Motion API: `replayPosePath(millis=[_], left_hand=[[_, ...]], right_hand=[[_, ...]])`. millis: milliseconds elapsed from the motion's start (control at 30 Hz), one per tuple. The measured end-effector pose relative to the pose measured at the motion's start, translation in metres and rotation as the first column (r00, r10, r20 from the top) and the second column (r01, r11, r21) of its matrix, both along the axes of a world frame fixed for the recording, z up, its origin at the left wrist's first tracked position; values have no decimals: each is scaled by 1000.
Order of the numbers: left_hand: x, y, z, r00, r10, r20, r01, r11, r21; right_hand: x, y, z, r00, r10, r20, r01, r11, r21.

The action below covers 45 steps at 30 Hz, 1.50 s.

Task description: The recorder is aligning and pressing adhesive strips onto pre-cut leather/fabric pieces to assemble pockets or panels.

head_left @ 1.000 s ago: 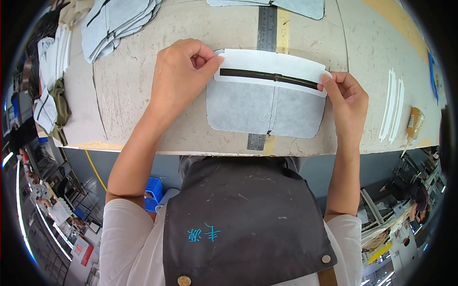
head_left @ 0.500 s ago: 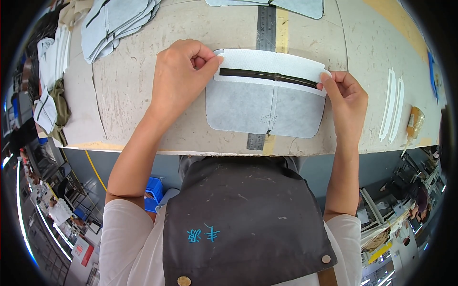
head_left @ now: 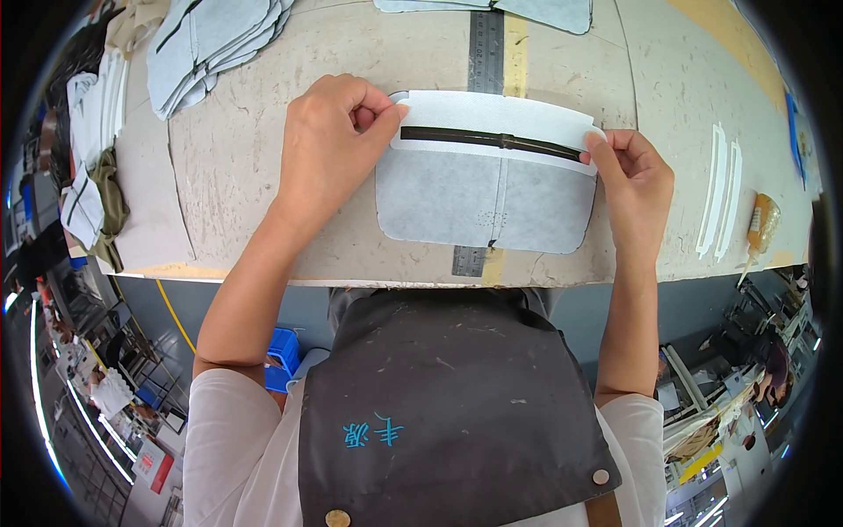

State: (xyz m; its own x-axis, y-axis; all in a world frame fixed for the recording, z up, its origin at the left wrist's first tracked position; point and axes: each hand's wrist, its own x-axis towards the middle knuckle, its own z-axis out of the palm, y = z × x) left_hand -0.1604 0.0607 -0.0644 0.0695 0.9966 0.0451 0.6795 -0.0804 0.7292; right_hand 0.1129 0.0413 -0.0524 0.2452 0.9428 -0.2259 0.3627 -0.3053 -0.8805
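Observation:
A pale grey fabric panel (head_left: pixel 439 198) with rounded corners lies flat before me, a seam running down its middle. Along its upper part is a white strip (head_left: pixel 479 105) with a long dark slot (head_left: pixel 457 135) in it. My left hand (head_left: pixel 338 123) pinches the strip's upper left corner between thumb and forefinger. At the strip's right end, my right hand (head_left: pixel 634 171) has thumb and forefinger closed on it, its other fingers curled. Beneath the panel runs a steel ruler (head_left: pixel 486 53), showing above and below it.
Stacked grey panels (head_left: pixel 215 53) lie at the far left, and another panel (head_left: pixel 536 10) at the far edge. Yellow tape (head_left: pixel 515 57) runs beside the ruler. On the right are narrow white strips (head_left: pixel 716 193) and a glue bottle (head_left: pixel 762 221). The table's front edge (head_left: pixel 395 284) is close to my apron.
Hardly anything differs. Both hands keep their pinch on the white strip, and the whole view has shifted very slightly.

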Motion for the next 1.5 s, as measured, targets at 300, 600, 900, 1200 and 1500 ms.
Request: replayPosePath(millis=[300, 600, 900, 1200, 1500], left_hand=[[1, 1, 0, 999, -32, -20, 32, 999, 31], [-3, 1, 4, 1000, -26, -12, 26, 999, -40], [-2, 4, 8, 998, -12, -54, 5, 992, -130], [-3, 3, 9, 997, -18, -78, 8, 993, -119], [-3, 3, 6, 998, -3, -64, -4, 995, -101]], right_hand=[[4, 3, 9, 1000, 8, -23, -9, 999, -32], [11, 6, 7, 989, 91, 118, -95, 995, 33], [12, 11, 1, 930, 181, 321, -215, 974, 75], [9, 9, -4, 903, 181, 389, -252, 958, 137], [5, 2, -2, 853, 133, 504, -245, 956, 163]])
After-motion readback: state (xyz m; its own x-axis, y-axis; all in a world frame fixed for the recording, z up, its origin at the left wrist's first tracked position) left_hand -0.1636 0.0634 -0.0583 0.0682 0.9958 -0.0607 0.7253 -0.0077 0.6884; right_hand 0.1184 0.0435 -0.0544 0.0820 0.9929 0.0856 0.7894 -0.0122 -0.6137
